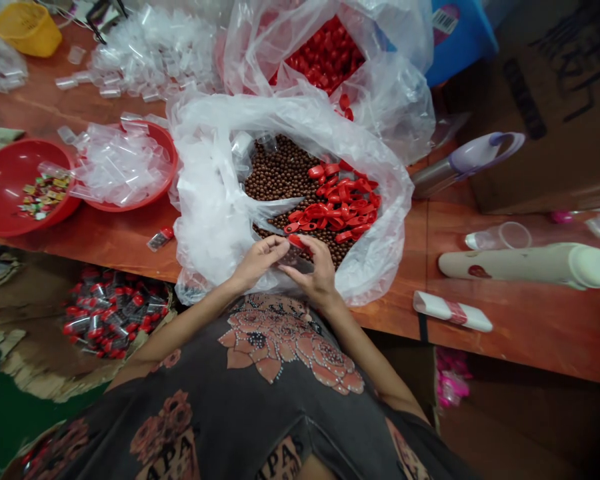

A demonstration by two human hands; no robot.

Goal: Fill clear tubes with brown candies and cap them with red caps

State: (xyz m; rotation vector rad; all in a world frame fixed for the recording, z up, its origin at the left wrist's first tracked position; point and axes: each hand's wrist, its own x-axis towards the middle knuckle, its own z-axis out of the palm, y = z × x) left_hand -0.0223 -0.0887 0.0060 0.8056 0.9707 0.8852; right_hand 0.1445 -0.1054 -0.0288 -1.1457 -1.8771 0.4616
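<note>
My left hand (261, 261) and my right hand (319, 268) meet at the near edge of a white plastic bag (200, 220). Between their fingertips is a small clear tube (292, 255) with a red cap (296, 241) at its top. The right fingers are closed around the cap side, and the left thumb and fingers pinch the tube from the other side. Whether the cap is fully seated is hidden by the fingers. Just beyond the hands, brown beads (283, 170) fill the opened bag, and loose red caps (343, 203) lie heaped on them.
Left are a red bowl of clear tubes (153, 200) and another red bowl (0, 193) with small colourful pieces. Capped tubes (113, 313) fill a box below. Behind stands a bag of red caps (325, 57). Rightward are a flask (520, 263) and a bottle (455, 163).
</note>
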